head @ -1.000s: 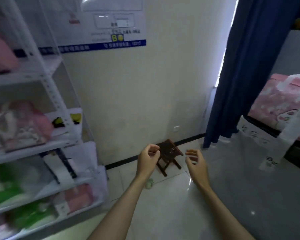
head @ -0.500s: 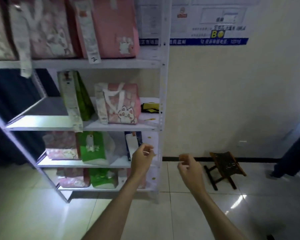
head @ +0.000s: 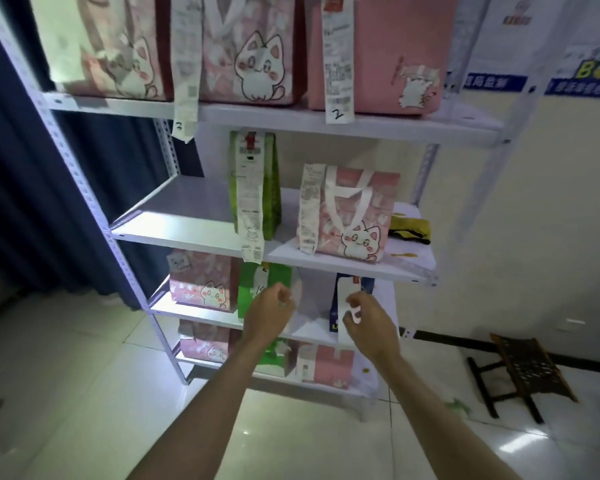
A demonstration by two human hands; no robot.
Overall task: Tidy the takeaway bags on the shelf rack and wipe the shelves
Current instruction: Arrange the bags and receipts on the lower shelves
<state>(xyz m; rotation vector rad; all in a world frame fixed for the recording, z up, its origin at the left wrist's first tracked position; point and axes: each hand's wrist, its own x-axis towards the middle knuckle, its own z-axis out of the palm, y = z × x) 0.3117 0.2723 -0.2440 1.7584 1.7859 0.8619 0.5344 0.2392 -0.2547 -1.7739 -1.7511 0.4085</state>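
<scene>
The white metal shelf rack (head: 84,188) stands on a tiled floor (head: 84,393) against a cream wall, with a dark blue curtain (head: 21,202) behind its left side.

Top visible shelf: three pink takeaway bags side by side. The middle one (head: 253,53) carries a white cat print; the right one (head: 388,53) is plain pink with a small cat motif. Long receipts hang over the shelf edge, one marked "3" (head: 186,74) and one marked "2" (head: 338,64).

Second shelf: a tall green bag (head: 269,181) stands upright with a long receipt draped down past the shelf edge. Just to its right, apart from it, stands a pink cat-print bag (head: 357,216) with white handles. A yellow and black cloth (head: 409,228) lies at the right end. The left half of this shelf is bare.

Third shelf: a pink cat-print bag (head: 201,282) at left, a green bag (head: 253,289) touching it, and a dark blue bag (head: 336,306) further right.

Bottom shelf: pink and green bags in a row, partly hidden by the forearms.

Left hand (head: 269,313): raised in front of the third shelf, fingers curled inward, nothing gripped. Right hand (head: 368,322): level with it and apart from it, fingers curled; whether it touches the white receipt on the dark blue bag cannot be determined.

A small brown folding stool (head: 527,372) stands on the floor right of the rack.
</scene>
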